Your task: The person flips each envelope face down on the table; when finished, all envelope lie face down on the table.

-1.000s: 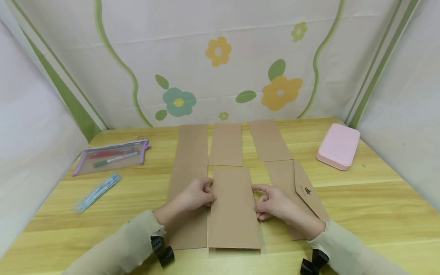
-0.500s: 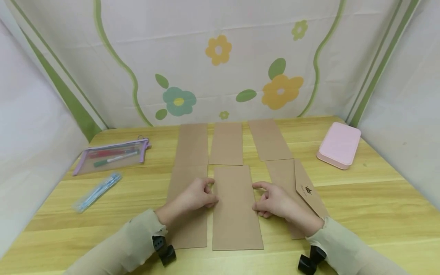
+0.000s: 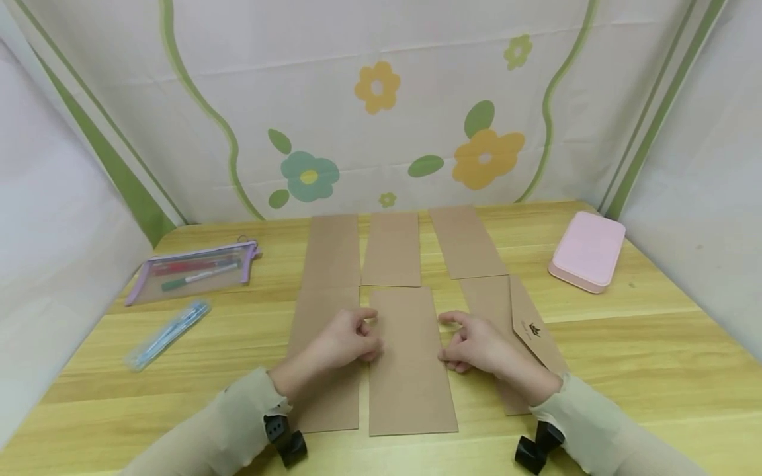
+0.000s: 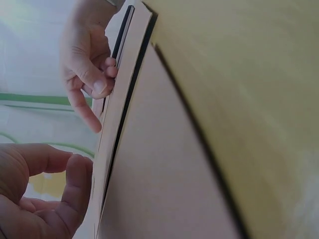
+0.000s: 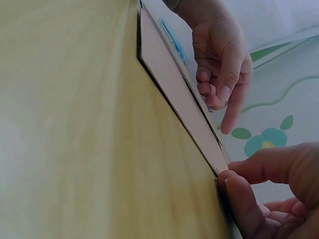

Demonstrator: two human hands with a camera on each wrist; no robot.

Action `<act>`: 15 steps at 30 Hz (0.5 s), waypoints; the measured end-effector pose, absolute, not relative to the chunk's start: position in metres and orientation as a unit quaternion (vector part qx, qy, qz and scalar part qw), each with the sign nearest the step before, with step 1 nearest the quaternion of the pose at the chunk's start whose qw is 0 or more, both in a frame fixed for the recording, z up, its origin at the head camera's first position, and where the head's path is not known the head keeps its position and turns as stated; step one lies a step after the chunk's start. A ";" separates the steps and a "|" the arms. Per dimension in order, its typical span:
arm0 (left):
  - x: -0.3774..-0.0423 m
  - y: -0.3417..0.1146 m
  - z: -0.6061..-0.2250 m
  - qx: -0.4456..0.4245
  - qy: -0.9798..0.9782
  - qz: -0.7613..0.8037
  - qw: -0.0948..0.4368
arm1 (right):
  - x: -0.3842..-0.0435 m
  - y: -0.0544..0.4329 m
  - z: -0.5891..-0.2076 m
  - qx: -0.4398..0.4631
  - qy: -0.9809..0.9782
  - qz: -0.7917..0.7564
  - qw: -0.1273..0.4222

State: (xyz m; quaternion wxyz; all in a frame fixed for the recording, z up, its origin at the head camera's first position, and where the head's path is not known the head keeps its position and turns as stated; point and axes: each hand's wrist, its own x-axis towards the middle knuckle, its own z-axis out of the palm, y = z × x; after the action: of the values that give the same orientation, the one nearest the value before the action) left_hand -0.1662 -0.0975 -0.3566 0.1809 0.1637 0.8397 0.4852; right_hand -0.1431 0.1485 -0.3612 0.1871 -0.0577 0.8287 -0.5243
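Observation:
A brown kraft envelope point(image 3: 411, 370) lies flat at the front middle of the table in the head view. My left hand point(image 3: 342, 340) is over its left edge, fingers loosely bent and holding nothing; the left wrist view shows the thumb and forefinger off the paper. At the right edge is my right hand point(image 3: 482, 344), its thumb touching the side and its forefinger just beside it. Another brown envelope point(image 3: 327, 403) lies under my left forearm. Beneath my right hand is an envelope point(image 3: 488, 297) with a flap bearing a black crown print.
Behind these lie three more brown pieces: left point(image 3: 333, 248), middle point(image 3: 391, 248) and right point(image 3: 467, 241). A clear pouch point(image 3: 202, 291) with purple trim holds pens at left, near a pack of blue sticks point(image 3: 169, 334). A pink case point(image 3: 589, 251) stands at right.
The front middle envelope has come down flat onto the table, slightly to the right. My left hand has let go of its edge and shifted a little right; my right hand has barely moved.

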 end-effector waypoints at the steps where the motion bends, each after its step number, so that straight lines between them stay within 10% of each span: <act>1: -0.166 -0.097 -0.356 0.168 0.835 0.491 0.184 | -0.143 0.150 -0.361 -0.055 0.829 -0.526 0.184; 15: -0.166 -0.078 -0.354 0.174 0.758 0.595 0.202 | -0.150 0.186 -0.343 -0.058 0.816 -0.558 0.142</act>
State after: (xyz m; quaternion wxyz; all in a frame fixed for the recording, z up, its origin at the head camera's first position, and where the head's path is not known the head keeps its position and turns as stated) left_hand -0.1656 -0.0783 -0.3537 0.2022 0.1741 0.7582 0.5949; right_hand -0.1496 0.1864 -0.3427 0.1418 -0.0577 0.8159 -0.5576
